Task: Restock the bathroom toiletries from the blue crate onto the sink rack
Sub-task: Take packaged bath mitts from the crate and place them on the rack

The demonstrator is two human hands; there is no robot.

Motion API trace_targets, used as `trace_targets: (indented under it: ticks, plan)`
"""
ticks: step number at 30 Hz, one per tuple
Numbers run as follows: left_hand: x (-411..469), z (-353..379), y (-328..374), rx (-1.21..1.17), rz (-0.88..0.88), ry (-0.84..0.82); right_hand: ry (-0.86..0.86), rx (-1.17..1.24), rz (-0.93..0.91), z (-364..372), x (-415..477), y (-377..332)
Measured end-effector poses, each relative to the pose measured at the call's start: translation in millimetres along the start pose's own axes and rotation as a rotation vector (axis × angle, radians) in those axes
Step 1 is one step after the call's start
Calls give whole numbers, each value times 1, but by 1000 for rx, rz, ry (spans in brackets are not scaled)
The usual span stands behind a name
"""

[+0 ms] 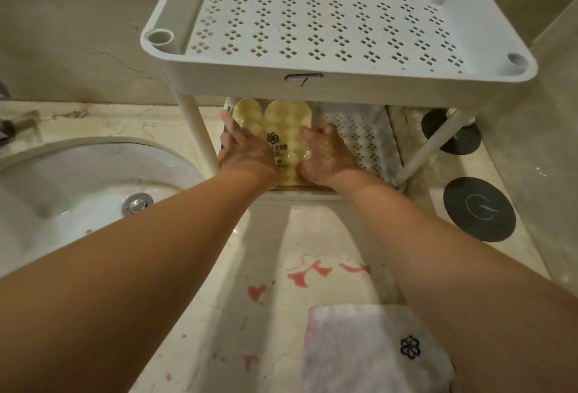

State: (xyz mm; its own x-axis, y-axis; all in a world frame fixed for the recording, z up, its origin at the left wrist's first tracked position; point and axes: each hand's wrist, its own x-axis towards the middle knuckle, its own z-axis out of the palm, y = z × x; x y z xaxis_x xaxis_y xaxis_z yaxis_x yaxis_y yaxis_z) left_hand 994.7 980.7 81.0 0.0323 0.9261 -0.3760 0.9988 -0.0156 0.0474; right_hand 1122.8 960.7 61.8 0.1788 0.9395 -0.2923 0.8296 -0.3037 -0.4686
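On the marble desk (266,236), beyond the towel (369,349), the yellow pack (281,123) is held on the rack's lower shelf (359,142), the left hand (247,152) and right hand (325,155) each clamped in a grip on its sides, and could be tipped off the front edge if released overhanging.

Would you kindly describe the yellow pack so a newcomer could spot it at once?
Right of the sink stands a white rack. On its lower shelf, between the left hand and right hand, lies the pack. It alone is pale yellow, with a black flower logo.
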Motion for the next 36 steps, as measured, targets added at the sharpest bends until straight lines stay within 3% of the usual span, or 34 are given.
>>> trace_targets:
  ticks: [7,18,27,36]
  plan:
    - [6,3,-3,201,125,-71,-68,-192,-68,5,6,-5]
    - [15,10,-4,199,130,-149,-129,-219,-130,7,13,-1]
    - [-6,5,-3,11,162,-67,-15,-52,-81,0,-9,-3]
    - [-67,-3,-37,-236,298,107,-17,-6,3,-7,-66,-17]
